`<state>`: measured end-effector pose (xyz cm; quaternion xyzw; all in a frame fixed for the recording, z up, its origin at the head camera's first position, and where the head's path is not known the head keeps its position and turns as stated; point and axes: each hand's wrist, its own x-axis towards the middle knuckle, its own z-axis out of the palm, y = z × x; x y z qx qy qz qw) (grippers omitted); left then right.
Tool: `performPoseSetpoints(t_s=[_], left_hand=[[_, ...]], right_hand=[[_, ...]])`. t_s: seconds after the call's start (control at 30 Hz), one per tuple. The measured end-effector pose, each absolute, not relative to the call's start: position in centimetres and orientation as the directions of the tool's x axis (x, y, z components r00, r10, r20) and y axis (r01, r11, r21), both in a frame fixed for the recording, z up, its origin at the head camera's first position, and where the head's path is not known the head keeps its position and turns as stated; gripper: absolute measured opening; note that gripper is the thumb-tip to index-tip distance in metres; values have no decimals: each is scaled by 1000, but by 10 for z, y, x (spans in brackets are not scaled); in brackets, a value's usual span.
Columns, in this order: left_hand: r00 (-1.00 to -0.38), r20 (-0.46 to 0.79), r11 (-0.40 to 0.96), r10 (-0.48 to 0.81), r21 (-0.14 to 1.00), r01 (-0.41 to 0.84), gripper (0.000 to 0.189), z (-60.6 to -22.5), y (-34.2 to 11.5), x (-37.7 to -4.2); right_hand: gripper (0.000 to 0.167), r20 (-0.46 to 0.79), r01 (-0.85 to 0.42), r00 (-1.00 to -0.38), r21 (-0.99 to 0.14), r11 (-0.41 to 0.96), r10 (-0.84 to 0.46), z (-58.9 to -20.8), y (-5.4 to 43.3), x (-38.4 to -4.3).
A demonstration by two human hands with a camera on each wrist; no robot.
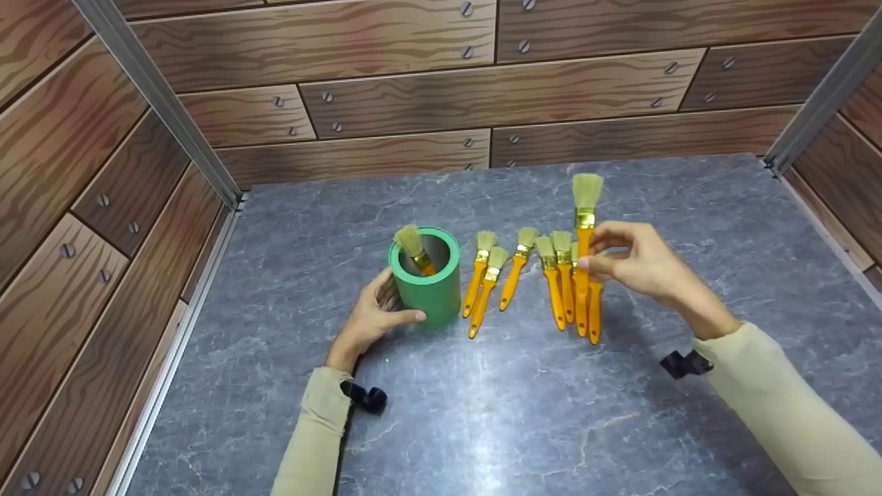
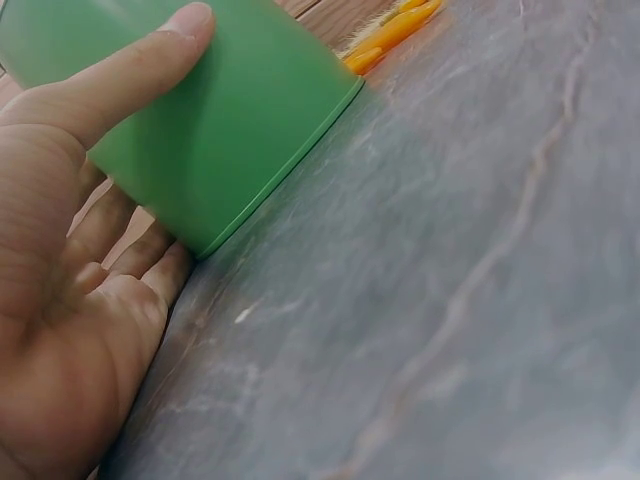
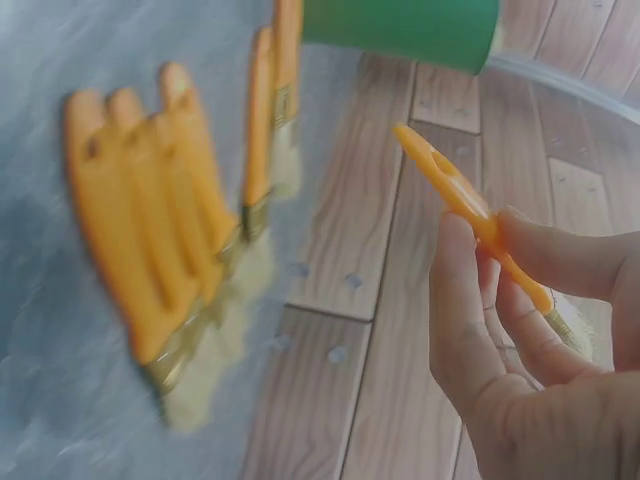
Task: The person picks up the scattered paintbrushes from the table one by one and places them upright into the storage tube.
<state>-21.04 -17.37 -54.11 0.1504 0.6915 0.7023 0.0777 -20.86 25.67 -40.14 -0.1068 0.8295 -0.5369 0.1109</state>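
My left hand [image 1: 368, 320] holds a green can [image 1: 434, 300] upright on the table, thumb across its near side and fingers round the left. In the left wrist view the thumb lies flat along the can's wall [image 2: 250, 130]. One paintbrush [image 1: 411, 242] leans inside, its bristles sticking out above the rim. My right hand [image 1: 644, 265] pinches another paintbrush [image 1: 585, 219] by its orange handle, bristles up. The right wrist view shows that handle [image 3: 455, 190] between thumb and fingers, raised off the table. Beneath it, several paintbrushes [image 1: 552, 275] lie side by side.
Between the can and that group lie two close-set paintbrushes [image 1: 475, 286] and a single paintbrush [image 1: 513, 281], bristles pointing away from me. Everything stands on a grey marbled table [image 1: 441, 427]. Wood-patterned panels [image 1: 413, 103] close off the back and both sides.
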Motion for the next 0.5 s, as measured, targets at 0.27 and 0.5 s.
performPoseSetpoints(t_s=[0.27, 0.5], left_hand=[[-944, 105, -55, 313, 994, 92, 102, -543, -174, -210], [-939, 139, -82, 314, 989, 120, 100, -544, -175, -211]], right_hand=[[27, -16, -105, -943, -934, 342, -332, -384, 231, -213], [24, 40, -158, -937, -935, 317, -347, -372, 207, -220]])
